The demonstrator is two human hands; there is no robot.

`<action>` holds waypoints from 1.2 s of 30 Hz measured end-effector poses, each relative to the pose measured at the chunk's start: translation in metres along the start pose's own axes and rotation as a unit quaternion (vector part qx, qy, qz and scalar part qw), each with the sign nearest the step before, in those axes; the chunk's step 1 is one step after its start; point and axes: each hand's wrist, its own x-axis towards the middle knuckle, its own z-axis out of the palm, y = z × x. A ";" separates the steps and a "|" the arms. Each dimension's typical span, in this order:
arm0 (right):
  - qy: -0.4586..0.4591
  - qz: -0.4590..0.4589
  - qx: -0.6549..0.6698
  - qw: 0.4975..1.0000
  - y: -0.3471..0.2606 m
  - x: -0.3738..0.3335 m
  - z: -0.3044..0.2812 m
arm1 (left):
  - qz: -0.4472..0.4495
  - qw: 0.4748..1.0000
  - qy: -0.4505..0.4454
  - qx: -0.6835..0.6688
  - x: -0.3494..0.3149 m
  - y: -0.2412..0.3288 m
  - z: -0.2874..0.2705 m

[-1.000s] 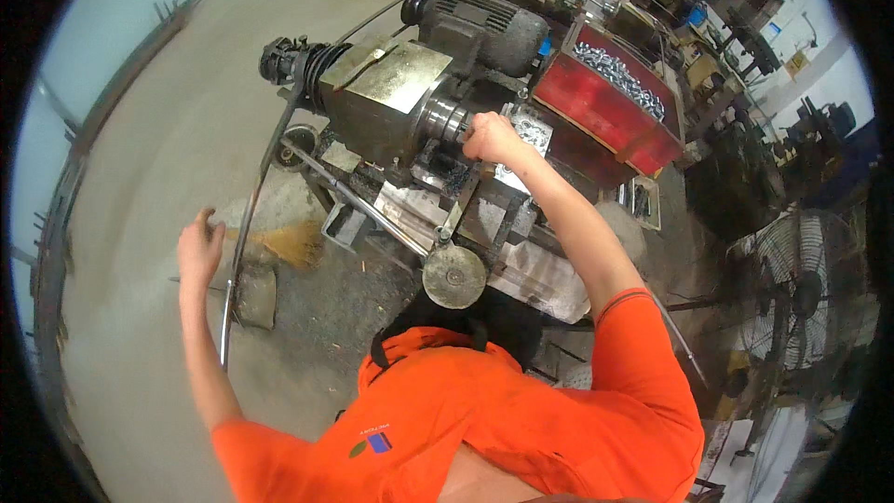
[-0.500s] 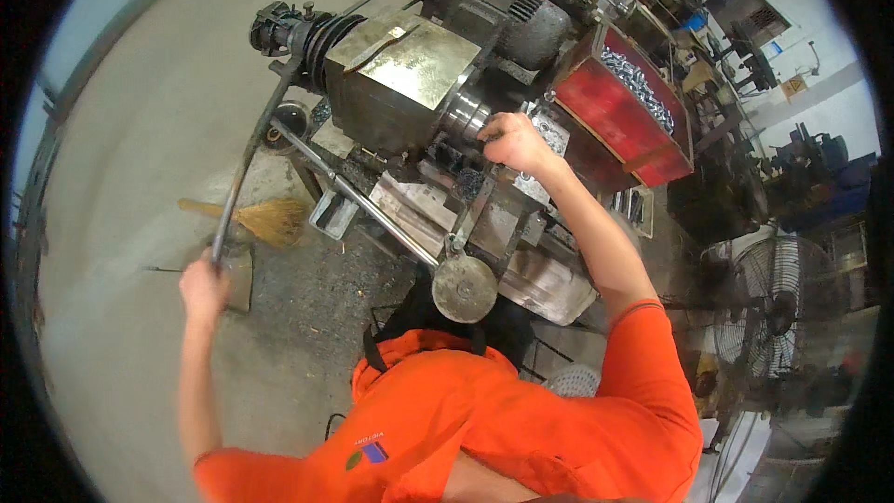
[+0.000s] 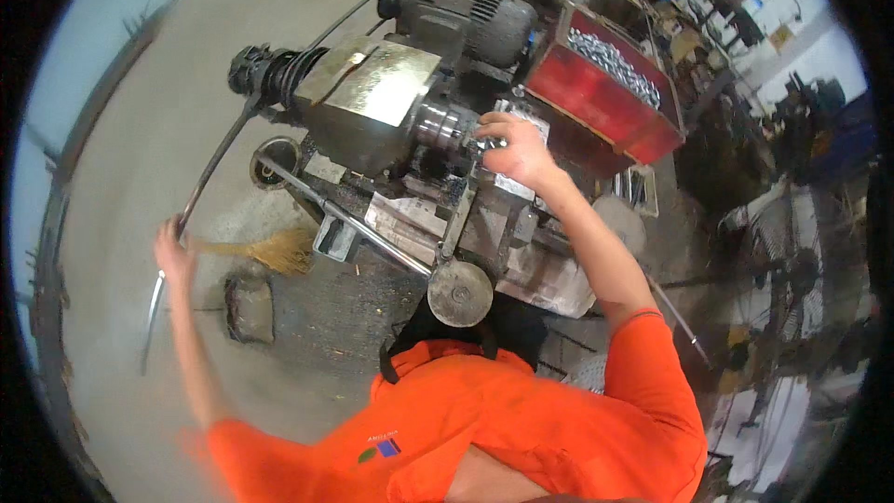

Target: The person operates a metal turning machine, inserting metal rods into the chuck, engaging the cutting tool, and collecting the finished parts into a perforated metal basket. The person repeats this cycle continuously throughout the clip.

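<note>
Far out to the left, my left hand [image 3: 174,253] is wrapped round a long metal lever [image 3: 216,160] that runs up to the machine's pulley end. The lever's bright lower end sticks out below my fist. My right hand [image 3: 518,153] is just right of the round steel chuck [image 3: 440,125], fingers bent round a small shiny metal part [image 3: 491,142]. A gap shows between the chuck's face and my fingers. The chuck projects from a grey lathe headstock [image 3: 358,98]. My fingers hide most of the part.
A red bin [image 3: 596,93] full of small metal parts stands beyond my right hand. Behind the headstock sits an electric motor [image 3: 475,23]. A silver bar [image 3: 363,225] and a round disc handle [image 3: 460,294] are close to my body. A straw broom [image 3: 279,251] lies on the floor.
My left hand has swung the lever outward to the left and slightly up. My right hand has drawn back a little from the chuck, and the metal part now shows in its fingers.
</note>
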 end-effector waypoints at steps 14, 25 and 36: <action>0.089 0.447 -0.189 0.870 0.080 -0.345 -0.130 | 0.220 0.847 -0.465 0.132 -0.065 0.169 0.172; -0.045 0.681 -0.346 0.644 0.130 -0.515 -0.126 | -0.257 0.805 -0.318 -0.430 -0.016 0.142 0.099; 0.206 0.648 0.008 0.733 -0.064 -0.480 0.009 | -0.359 0.740 -0.234 -0.518 -0.006 0.249 0.081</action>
